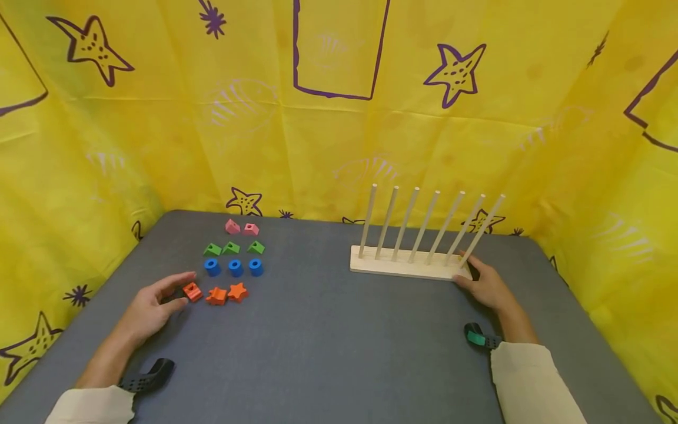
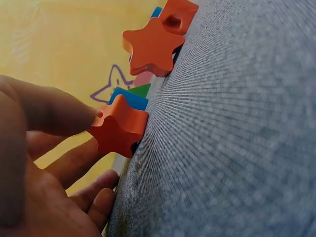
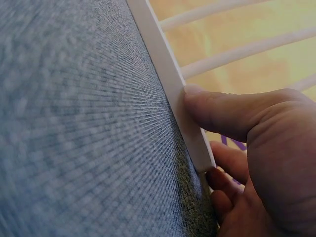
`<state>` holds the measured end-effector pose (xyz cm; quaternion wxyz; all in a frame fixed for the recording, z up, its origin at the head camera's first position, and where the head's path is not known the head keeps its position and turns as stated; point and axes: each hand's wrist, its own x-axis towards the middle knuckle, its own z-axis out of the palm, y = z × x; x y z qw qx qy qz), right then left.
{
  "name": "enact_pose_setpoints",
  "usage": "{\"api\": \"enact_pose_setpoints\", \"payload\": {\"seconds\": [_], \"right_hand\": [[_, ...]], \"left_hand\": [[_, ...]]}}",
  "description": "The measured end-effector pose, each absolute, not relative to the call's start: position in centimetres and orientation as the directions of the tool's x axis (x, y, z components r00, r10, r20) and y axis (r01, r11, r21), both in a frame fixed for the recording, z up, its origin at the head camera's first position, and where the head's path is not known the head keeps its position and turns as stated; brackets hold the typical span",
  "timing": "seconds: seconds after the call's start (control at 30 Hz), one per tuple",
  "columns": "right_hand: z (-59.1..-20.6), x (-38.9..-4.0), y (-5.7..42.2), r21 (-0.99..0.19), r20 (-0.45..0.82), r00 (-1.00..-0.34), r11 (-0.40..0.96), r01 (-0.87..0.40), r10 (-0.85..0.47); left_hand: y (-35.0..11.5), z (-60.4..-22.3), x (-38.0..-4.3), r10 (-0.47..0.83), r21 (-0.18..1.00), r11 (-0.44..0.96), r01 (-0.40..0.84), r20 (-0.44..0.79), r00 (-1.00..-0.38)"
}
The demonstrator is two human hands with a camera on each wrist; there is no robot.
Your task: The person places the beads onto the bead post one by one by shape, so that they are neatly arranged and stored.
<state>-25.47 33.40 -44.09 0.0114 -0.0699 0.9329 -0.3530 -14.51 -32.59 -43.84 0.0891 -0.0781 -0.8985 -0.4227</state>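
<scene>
At the left, my left hand (image 1: 150, 309) reaches toward an orange star-shaped block (image 1: 192, 291), thumb and forefinger spread on either side of it. In the left wrist view the thumb overlaps the edge of that star block (image 2: 118, 131), which rests on the table; whether it touches cannot be told. Two more orange star blocks (image 1: 238, 292) lie just right of it. Over on the right, my right hand (image 1: 487, 285) grips the right end of a wooden peg stand (image 1: 402, 268). Its thumb (image 3: 212, 111) presses the base's front edge, with fingers behind. Several upright pegs rise from the base.
Behind the orange stars stand rows of blue cylinders (image 1: 235, 268), green triangular blocks (image 1: 231, 248) and pink blocks (image 1: 251, 229), with holes through them. The grey table (image 1: 318, 347) ends at a yellow patterned curtain (image 1: 318, 147) at the back and sides.
</scene>
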Motion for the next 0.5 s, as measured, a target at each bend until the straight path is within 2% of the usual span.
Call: {"api": "enact_pose_setpoints", "payload": {"seconds": [0.2,0.5], "right_hand": [[-44.01,-25.46,33.43,-0.67,0.056,-0.987,0.727,-0.151,-0.153],[-44.24,-25.46,33.39,-0.651,0.042,-0.988,0.746,-0.141,-0.15]], "left_hand": [[-32.52,-43.6,-14.68,0.043,0.759,0.643,0.105,0.1,-0.994],[-32.29,-43.99,-14.92,-0.046,0.729,0.682,0.046,0.105,-0.993]]}}
